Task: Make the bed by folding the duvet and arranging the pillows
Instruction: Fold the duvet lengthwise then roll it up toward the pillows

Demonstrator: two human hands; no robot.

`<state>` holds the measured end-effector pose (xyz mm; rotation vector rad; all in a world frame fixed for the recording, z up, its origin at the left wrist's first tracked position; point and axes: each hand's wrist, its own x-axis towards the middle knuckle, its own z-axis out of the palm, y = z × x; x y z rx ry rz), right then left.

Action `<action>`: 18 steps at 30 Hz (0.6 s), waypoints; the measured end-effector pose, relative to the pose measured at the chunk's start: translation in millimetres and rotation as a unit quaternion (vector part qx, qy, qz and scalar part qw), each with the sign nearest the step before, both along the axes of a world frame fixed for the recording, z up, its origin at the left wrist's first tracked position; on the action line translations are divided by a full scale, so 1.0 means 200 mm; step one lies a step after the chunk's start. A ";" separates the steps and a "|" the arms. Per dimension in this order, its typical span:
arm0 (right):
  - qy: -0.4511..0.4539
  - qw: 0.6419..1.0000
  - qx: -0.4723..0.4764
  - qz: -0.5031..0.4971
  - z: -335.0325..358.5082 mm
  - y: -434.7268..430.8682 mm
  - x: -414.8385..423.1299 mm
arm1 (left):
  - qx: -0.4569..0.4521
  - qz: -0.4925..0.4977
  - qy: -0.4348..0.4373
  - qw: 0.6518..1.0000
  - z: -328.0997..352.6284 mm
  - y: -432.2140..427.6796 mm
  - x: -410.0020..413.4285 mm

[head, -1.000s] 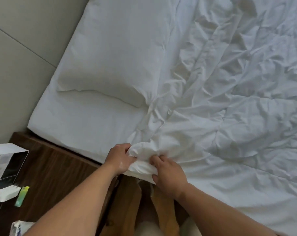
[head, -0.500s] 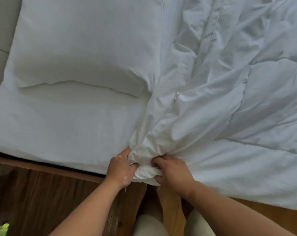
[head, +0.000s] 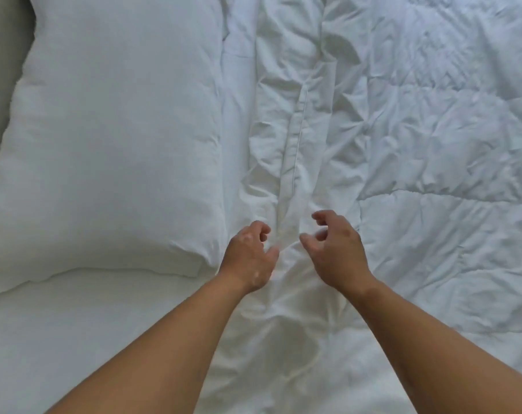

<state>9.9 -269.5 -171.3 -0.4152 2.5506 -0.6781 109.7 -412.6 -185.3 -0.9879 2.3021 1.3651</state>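
Duvet (head: 418, 144): white, heavily creased, covers frame from centre out to 3 o'clock and down to 6. Lies flat on bed, not folded over.
Duvet edge (head: 295, 150): piped hem runs as a bunched ridge from 12 o'clock down to centre, ends between the two hands.
Pillow (head: 113, 138): white, plump, at 10 o'clock; lies flat, long side parallel to duvet edge, just beside it w/ narrow strip of sheet between.
Sheet (head: 74, 339): white, smooth, at 8 o'clock, below pillow.
Left hand (head: 249, 258): just below centre, on 9 o'clock side of ridge. Palm down, fingers (head: 261, 227) half-curled, nothing held. Thumb tip at ridge; contact can't be confirmed.
Right hand (head: 336, 253): on 3 o'clock side of ridge, level w/ left. Palm down, fingers (head: 322, 216) loosely hooked, wide gap to thumb, grasps nothing.
Hand spacing: near each other, apart, ridge between.
Forearms: bare, enter from 7 and 5 o'clock, converge toward centre.
Grey surface (head: 2, 55): at 10–11 o'clock frame edge, beyond pillow; type can't be determined.
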 end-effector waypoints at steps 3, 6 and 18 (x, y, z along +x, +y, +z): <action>-0.022 1.000 0.005 -0.002 -0.06 -0.15 -0.32 | 0.020 0.006 -0.032 0.999 -0.09 0.04 -0.28; -0.053 0.998 0.021 0.021 -0.19 -0.31 -0.51 | -0.002 0.025 -0.069 0.997 -0.20 0.10 -0.44; -0.162 0.976 -0.143 -0.007 -0.27 -0.36 -0.69 | -0.020 0.033 -0.095 0.995 -0.15 -0.02 -0.53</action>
